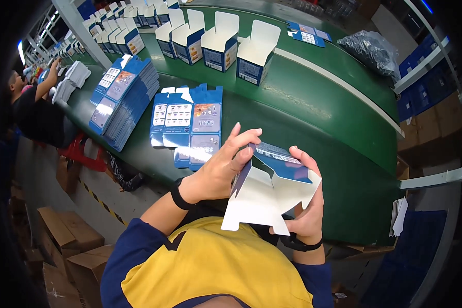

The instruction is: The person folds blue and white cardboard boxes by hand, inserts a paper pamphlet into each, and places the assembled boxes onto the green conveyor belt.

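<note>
Glare on flat cartons [182, 131]; edges dark, bowed.

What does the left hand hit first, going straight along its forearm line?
Probably the partly folded carton, which the left hand touches at its fingers. Past it, the way looks free above the green work surface, though depth is unclear.

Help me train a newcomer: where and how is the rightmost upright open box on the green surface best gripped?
Probably by the blue walls of the rightmost box, coming from its right: that side faces away from the row, while a neighbouring box crowds its left. The raised white flap looks thin and may bend.
</note>
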Demonstrator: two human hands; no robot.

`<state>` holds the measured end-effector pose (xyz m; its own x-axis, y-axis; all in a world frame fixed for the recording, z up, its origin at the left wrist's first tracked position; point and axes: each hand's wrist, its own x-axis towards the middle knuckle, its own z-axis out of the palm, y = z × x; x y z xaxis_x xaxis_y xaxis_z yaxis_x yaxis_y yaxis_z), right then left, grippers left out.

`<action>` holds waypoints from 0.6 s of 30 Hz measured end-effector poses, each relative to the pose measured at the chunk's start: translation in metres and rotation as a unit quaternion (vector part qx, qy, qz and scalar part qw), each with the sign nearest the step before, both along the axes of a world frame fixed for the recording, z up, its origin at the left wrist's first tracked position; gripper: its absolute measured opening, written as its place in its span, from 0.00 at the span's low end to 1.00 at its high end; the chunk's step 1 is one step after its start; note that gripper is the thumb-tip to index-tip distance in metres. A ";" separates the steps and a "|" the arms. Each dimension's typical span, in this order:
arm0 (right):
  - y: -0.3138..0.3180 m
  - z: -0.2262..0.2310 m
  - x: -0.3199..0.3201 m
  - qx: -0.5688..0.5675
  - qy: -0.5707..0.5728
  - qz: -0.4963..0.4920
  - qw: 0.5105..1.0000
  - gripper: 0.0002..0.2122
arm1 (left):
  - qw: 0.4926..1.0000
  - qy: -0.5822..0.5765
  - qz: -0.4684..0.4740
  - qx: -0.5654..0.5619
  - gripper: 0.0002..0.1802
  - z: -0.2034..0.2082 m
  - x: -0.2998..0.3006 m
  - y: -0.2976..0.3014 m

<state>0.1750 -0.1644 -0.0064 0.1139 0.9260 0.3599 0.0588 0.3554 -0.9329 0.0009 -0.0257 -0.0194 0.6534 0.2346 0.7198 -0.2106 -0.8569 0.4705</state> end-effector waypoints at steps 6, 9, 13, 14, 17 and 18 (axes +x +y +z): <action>-0.007 0.011 -0.017 -0.010 0.148 0.035 0.988 0.54 | 0.998 -0.024 -0.011 -0.054 0.64 0.004 -0.001 -0.005; -0.003 0.008 -0.008 0.021 0.116 0.028 0.993 0.52 | 0.999 -0.006 0.010 -0.053 0.65 0.004 -0.001 -0.005; -0.003 0.002 -0.008 0.027 0.047 -0.044 0.998 0.46 | 0.994 0.056 -0.002 -0.098 0.63 -0.006 -0.003 -0.011; -0.003 0.001 -0.008 0.022 0.020 -0.080 0.996 0.44 | 0.994 0.046 -0.011 -0.101 0.59 -0.009 -0.001 -0.015; 0.005 0.010 -0.020 0.026 0.072 -0.128 0.989 0.39 | 0.993 0.026 -0.030 -0.108 0.51 -0.008 0.004 -0.024; 0.007 0.012 -0.022 0.028 0.098 -0.152 0.983 0.37 | 0.994 0.020 -0.029 -0.099 0.46 -0.005 0.005 -0.027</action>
<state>0.1529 -0.1576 0.0058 0.4547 0.8179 0.3525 -0.0089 0.4000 -0.9165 0.0056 -0.0527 -0.0240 0.6971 0.3304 0.6363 -0.2344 -0.7336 0.6378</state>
